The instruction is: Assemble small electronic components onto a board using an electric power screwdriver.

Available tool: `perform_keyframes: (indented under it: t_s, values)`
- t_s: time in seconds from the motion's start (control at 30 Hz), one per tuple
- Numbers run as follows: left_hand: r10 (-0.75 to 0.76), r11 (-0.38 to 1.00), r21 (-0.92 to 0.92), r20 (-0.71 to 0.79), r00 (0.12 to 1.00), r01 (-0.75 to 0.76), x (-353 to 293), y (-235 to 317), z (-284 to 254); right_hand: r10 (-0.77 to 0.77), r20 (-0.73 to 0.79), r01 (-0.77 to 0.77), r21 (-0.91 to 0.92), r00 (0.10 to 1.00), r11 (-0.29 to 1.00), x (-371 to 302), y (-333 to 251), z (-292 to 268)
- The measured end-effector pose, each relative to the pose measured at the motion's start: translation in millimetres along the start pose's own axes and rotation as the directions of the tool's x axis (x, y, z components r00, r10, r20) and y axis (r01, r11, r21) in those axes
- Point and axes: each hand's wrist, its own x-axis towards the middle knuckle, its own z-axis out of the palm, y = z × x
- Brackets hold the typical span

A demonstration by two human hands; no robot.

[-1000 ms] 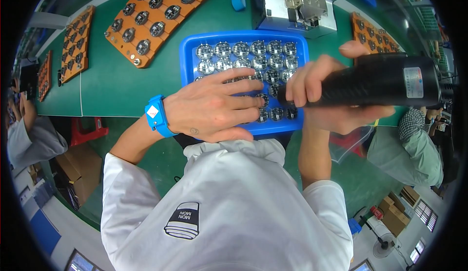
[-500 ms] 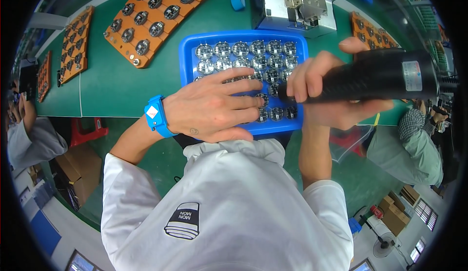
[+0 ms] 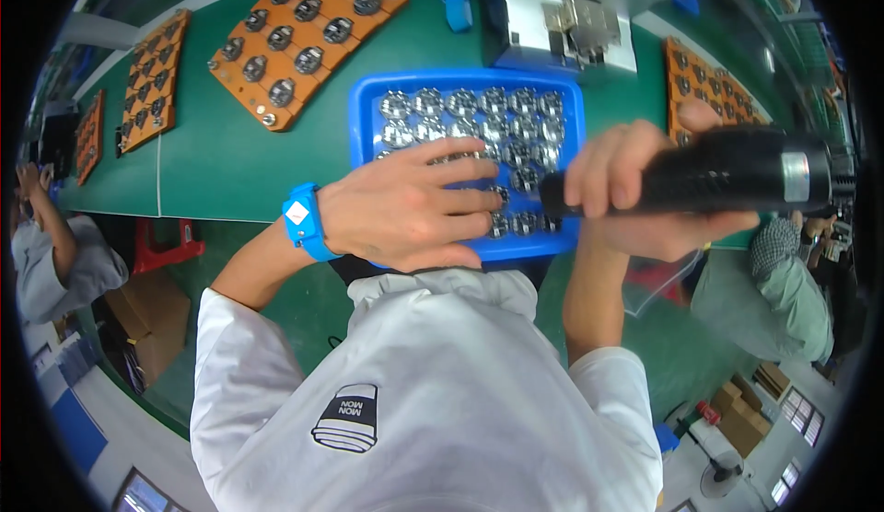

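A blue plastic tray (image 3: 360, 125) holds rows of small round electronic modules (image 3: 462, 103) with shiny, clear-looking tops. My left hand (image 3: 414, 203) lies across the tray's near left part, palm down with the fingers apart, covering several modules. A blue strap (image 3: 308, 222) goes round that wrist. In my right hand (image 3: 631, 185), slightly blurred, is a black electric screwdriver (image 3: 727, 173). I hold it nearly level, its cord end to the right and its front end over the tray's right side. Its tip is too blurred to tell whether it touches a module.
An orange fixture board (image 3: 299, 42) with round parts stands at the back left; others (image 3: 155, 79) lie farther left and right. Behind the tray are a metal machine (image 3: 575, 33) and a loose blue strap (image 3: 454, 1). People sit on both sides, with a red stool (image 3: 170, 243) at left.
My right hand and the screwdriver have shifted slightly right and nearer over the tray. The left hand keeps its spread pose over the modules. The whole view has shifted a little.
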Motion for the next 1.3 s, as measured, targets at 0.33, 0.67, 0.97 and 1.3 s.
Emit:
perform_keyframes:
  t_s: [0.33,0.67,0.97,1.3]
  values:
    - [0.069,0.996,0.058,0.052,0.996,-0.072,12.2,6.4,-3.6,-0.158,0.082,0.152,0.072,0.984,0.986,79.8,-41.7,-15.9]
    - [0.052,0.988,0.141,0.076,0.996,-0.062,14.5,19.2,-1.0,-0.49,-0.491,0.297,-0.42,0.72,0.858,193.5,-25.9,-81.3]
    - [-0.097,0.983,0.15,-0.07,0.993,0.106,5.0,30.8,-4.6,-0.455,-0.468,0.396,-0.223,0.758,0.891,176.1,-42.5,-83.0]
    - [-0.344,0.873,0.27,-0.25,0.905,0.406,-17.6,65.5,24.8,-0.297,-0.053,0.3,0.041,0.953,0.953,108.2,-42.2,-50.9]
